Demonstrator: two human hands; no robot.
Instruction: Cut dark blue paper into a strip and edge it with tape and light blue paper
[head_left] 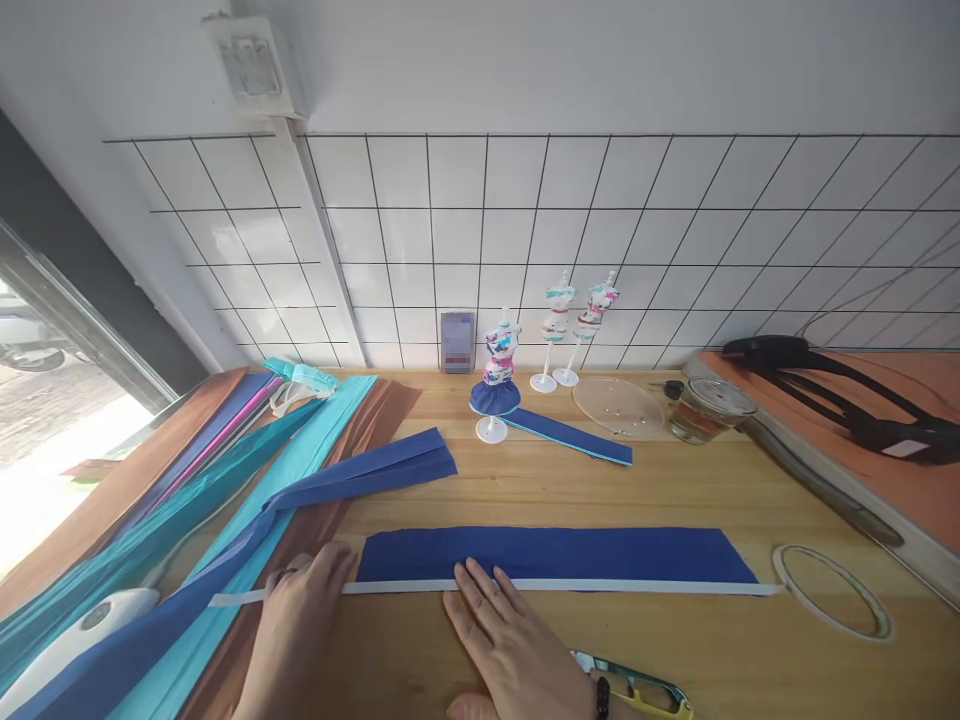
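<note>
A strip of dark blue crepe paper (600,553) lies flat on the wooden table, its long side level with me. Along its near edge runs a narrow white tape strip (637,586), which sticks out past the paper at both ends. My left hand (300,610) is just left of the paper, fingers bent and closed on the tape near its left end. My right hand (510,640) lies palm down with fingers stretched out, the tips on the tape and the paper's lower edge. Scissors (645,690) with green and yellow handles lie partly hidden beside my right wrist.
Crepe paper lengths (315,450) in blue, turquoise and brown cover the left side, with a white device (82,640) among them. A tape roll (832,592) lies right. Behind stand a mini mannequin (501,360) in a blue skirt, two bare mannequins (559,310) and a glass jar (709,410).
</note>
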